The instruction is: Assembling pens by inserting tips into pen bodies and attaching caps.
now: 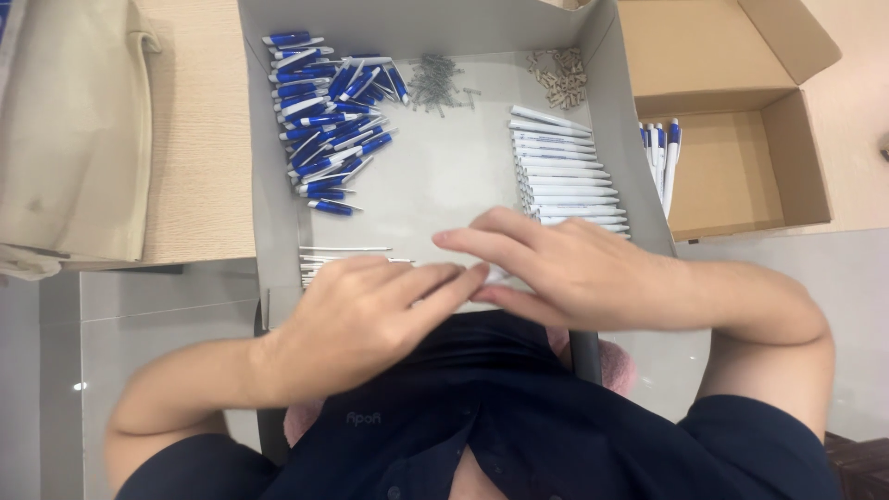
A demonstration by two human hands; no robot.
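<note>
Both hands meet at the near edge of the shallow grey cardboard tray point(278, 185), left hand point(356, 319) and right hand point(579, 273) pinching a small, mostly hidden white pen part point(497, 275) between fingertips, apparently mid-assembly; next piece likely comes from the white plastic barrels point(565, 171) far right.

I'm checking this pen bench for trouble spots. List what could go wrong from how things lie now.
1. The left hand and right hand meet over the tray's near edge; a small part might slip off onto the lap.
2. The springs and the small beige parts lie in loose piles close together; they could mix.
3. The white barrels lie near the right hand; a nudge may disturb the row.
</note>
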